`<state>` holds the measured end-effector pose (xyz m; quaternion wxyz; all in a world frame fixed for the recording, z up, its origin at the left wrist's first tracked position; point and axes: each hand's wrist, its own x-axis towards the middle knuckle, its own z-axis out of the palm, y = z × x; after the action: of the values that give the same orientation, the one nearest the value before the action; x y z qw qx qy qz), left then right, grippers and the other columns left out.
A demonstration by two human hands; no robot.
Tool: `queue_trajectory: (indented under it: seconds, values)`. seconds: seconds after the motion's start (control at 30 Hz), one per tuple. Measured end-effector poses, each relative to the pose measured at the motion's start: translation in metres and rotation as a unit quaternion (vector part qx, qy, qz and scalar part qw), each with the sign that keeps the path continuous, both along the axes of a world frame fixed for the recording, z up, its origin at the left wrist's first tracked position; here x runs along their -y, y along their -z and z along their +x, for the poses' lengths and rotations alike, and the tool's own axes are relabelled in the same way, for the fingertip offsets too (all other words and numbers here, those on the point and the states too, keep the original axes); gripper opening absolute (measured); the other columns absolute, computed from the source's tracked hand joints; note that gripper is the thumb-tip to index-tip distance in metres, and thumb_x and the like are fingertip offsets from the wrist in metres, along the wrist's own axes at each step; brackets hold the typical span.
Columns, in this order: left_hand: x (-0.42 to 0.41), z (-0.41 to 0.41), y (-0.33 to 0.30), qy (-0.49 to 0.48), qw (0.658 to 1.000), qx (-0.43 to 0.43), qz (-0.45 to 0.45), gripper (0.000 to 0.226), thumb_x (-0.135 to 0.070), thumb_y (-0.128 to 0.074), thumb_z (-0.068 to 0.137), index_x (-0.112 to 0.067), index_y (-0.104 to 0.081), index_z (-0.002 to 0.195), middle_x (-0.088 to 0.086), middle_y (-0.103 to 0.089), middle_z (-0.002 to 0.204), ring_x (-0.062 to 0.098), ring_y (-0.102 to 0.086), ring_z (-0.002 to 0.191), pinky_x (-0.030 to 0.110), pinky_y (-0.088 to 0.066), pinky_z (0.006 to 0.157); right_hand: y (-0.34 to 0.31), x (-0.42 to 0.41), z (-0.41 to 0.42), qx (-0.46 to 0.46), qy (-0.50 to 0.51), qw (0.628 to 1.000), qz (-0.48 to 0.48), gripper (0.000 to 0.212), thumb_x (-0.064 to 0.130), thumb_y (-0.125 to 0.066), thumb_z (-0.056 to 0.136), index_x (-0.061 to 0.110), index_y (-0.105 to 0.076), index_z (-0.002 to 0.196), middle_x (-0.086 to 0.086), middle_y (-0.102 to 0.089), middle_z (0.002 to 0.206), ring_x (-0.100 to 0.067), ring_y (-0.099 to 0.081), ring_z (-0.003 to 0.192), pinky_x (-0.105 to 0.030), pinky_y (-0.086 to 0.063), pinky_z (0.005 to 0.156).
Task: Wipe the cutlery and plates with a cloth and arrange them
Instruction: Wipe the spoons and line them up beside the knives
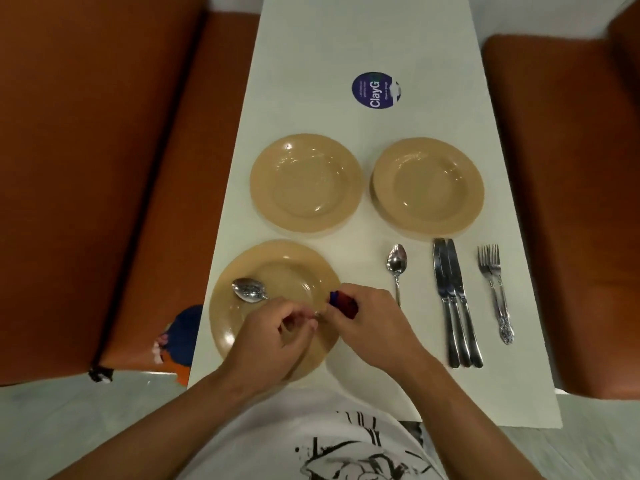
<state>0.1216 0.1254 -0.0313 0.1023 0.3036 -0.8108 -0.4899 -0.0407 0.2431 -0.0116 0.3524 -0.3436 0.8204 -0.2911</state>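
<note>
Fingers: our left hand (277, 336) pinches the spoon (250, 290) handle; our right hand (367, 318) grips the cloth (343, 303) at that handle (bowl points away left). Spoon over near plate (221, 306); knives (453, 303), forks (495, 289) well right.

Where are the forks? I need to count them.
Head view: the forks lie at the table's right edge, just right of the knives.
</note>
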Motion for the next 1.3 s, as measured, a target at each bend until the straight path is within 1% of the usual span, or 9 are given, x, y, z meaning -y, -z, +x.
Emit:
queue_trajectory:
  seconds: [0.23, 0.6, 0.8, 0.87, 0.97, 1.03, 1.1, 1.2, 1.3]
  values:
    - [0.023, 0.029, 0.005, -0.096, 0.987, 0.063, 0.114, 0.019, -0.013, -0.074, 0.093, -0.03, -0.076, 0.086, -0.014, -0.07, 0.073, 0.003, -0.061, 0.066, 0.02, -0.053, 0.063, 0.015, 0.053, 0.025, -0.173, -0.143, 0.972, 0.071, 0.023, 0.043, -0.052, 0.102, 0.026, -0.067, 0.096, 0.007, -0.054, 0.075, -0.022, -0.059, 0.074, -0.034, -0.049, 0.065]
    - [0.032, 0.021, 0.01, -0.137, 0.975, 0.109, 0.135, 0.02, -0.015, -0.074, 0.093, -0.03, -0.074, 0.08, -0.001, -0.072, 0.073, 0.001, -0.063, 0.063, 0.021, -0.054, 0.063, 0.025, 0.071, 0.038, -0.226, -0.181, 0.943, 0.165, 0.021, 0.028, -0.05, 0.105, 0.018, -0.064, 0.092, 0.0, -0.055, 0.079, -0.026, -0.06, 0.072, -0.033, -0.047, 0.061]
    - [0.037, 0.016, 0.009, -0.095, 0.981, 0.128, 0.114, 0.007, -0.031, -0.072, 0.095, -0.032, -0.077, 0.091, -0.014, -0.076, 0.084, -0.002, -0.069, 0.08, 0.023, -0.058, 0.076, 0.015, 0.057, 0.029, -0.059, -0.088, 0.988, 0.112, 0.037, 0.036, -0.06, 0.095, 0.017, -0.051, 0.064, 0.0, -0.053, 0.059, -0.017, -0.049, 0.054, -0.032, -0.038, 0.049]
    - [0.037, 0.008, 0.006, -0.092, 0.982, 0.118, 0.113, 0.008, -0.032, -0.07, 0.096, -0.031, -0.077, 0.092, -0.017, -0.075, 0.081, -0.004, -0.068, 0.077, 0.019, -0.053, 0.071, 0.002, 0.049, 0.025, 0.016, -0.036, 0.996, 0.077, 0.036, 0.035, -0.062, 0.091, 0.01, -0.055, 0.066, -0.009, -0.06, 0.06, -0.018, -0.051, 0.053, -0.042, -0.046, 0.054]
    - [0.034, -0.008, -0.006, -0.08, 0.984, 0.076, 0.142, 0.013, -0.022, -0.069, 0.098, -0.029, -0.076, 0.091, -0.019, -0.071, 0.072, -0.003, -0.063, 0.066, 0.013, -0.046, 0.063, -0.015, 0.038, 0.018, 0.103, 0.017, 0.994, 0.042, 0.034, 0.029, -0.064, 0.092, 0.011, -0.056, 0.064, -0.003, -0.061, 0.054, -0.012, -0.051, 0.049, -0.036, -0.045, 0.053]
    - [0.03, -0.017, -0.013, -0.066, 0.983, 0.046, 0.165, 0.017, -0.018, -0.067, 0.1, -0.029, -0.076, 0.09, -0.003, -0.074, 0.078, 0.014, -0.065, 0.068, 0.027, -0.052, 0.063, -0.024, 0.032, 0.014, 0.124, 0.032, 0.991, 0.025, 0.036, 0.029, -0.065, 0.093, 0.011, -0.055, 0.063, 0.0, -0.056, 0.052, -0.011, -0.048, 0.048, -0.03, -0.041, 0.053]
    - [0.026, -0.025, -0.022, -0.058, 0.982, 0.026, 0.181, 0.018, -0.019, -0.065, 0.101, -0.028, -0.077, 0.091, 0.009, -0.073, 0.081, 0.029, -0.065, 0.071, 0.043, -0.055, 0.066, -0.027, 0.027, 0.011, 0.15, 0.047, 0.988, 0.005, 0.035, 0.031, -0.066, 0.095, 0.004, -0.06, 0.072, -0.011, -0.059, 0.06, -0.013, -0.049, 0.052, -0.03, -0.041, 0.055]
    - [0.027, -0.035, -0.03, -0.05, 0.982, 0.02, 0.179, 0.02, -0.02, -0.061, 0.104, -0.024, -0.075, 0.09, 0.006, -0.074, 0.079, 0.021, -0.066, 0.069, 0.043, -0.057, 0.066, -0.03, 0.018, 0.009, 0.27, 0.099, 0.957, -0.04, 0.034, 0.034, -0.071, 0.094, 0.0, -0.066, 0.093, -0.016, -0.066, 0.076, -0.021, -0.058, 0.067, -0.034, -0.046, 0.066]
    - [0.035, -0.044, -0.04, -0.04, 0.984, 0.026, 0.172, 0.025, -0.021, -0.055, 0.106, -0.02, -0.07, 0.087, 0.003, -0.071, 0.073, 0.019, -0.064, 0.064, 0.045, -0.056, 0.069, -0.027, 0.008, 0.003, 0.416, 0.212, 0.88, -0.086, 0.036, 0.018, -0.066, 0.077, 0.002, -0.063, 0.109, -0.014, -0.067, 0.089, -0.028, -0.06, 0.079, -0.039, -0.048, 0.073]
